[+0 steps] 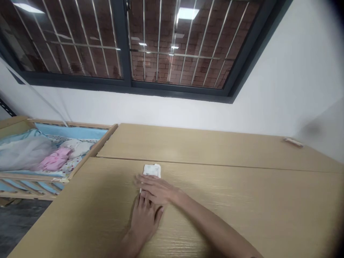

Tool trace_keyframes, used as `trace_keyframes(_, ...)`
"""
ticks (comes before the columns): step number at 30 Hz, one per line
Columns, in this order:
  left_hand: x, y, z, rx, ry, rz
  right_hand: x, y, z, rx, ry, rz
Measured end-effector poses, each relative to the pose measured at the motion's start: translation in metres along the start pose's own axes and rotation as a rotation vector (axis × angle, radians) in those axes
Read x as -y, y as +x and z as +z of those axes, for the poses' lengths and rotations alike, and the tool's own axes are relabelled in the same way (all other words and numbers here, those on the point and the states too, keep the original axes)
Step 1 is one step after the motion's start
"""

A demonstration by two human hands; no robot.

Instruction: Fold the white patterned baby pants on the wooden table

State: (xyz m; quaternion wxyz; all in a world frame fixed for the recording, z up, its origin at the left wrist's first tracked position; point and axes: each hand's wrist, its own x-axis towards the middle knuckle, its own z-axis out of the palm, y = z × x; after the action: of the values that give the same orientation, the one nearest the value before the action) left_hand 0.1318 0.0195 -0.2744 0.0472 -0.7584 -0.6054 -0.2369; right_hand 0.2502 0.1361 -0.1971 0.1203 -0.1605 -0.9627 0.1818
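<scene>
A small white, flat, folded piece [152, 170], perhaps cloth or a packet, lies on the wooden tabletop [215, 215]. Faint dark marks show near its middle; its lower part is hidden under my hands. My right hand [156, 190] lies flat across it, fingers stretched to the left and slightly blurred. Below, my left hand [145, 216] rests palm down with its fingertips at the piece's lower end, partly under the right hand. Its thumb is spread out to the right.
Beyond a narrow seam lies a second wooden panel [188, 143] along the white wall. A small pale object [294, 142] sits at its far right. To the left stands a wooden crib [91, 152] with blue lining, bedding and a pink cloth [57, 158]. Above is a barred window [177, 46].
</scene>
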Motion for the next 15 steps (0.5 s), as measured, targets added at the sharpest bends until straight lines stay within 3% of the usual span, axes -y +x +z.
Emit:
trace_keyframes(2, 0.0, -0.004, 0.005, 0.035, 0.014, -0.003, -0.001, -0.004, 0.007, 0.064, 0.036, -0.005)
trace_keyframes(5, 0.003, -0.002, 0.005, 0.06, 0.004, -0.011, -0.021, -0.007, 0.011, 0.098, 0.044, 0.067)
trace_keyframes(11, 0.003, 0.0, 0.005, -0.016, 0.024, 0.005, -0.073, 0.002, 0.002, 0.036, -0.03, 0.125)
trace_keyframes(15, 0.0, 0.0, 0.006, -0.011, -0.005, -0.006, -0.088, 0.008, -0.001, 0.006, -0.034, 0.198)
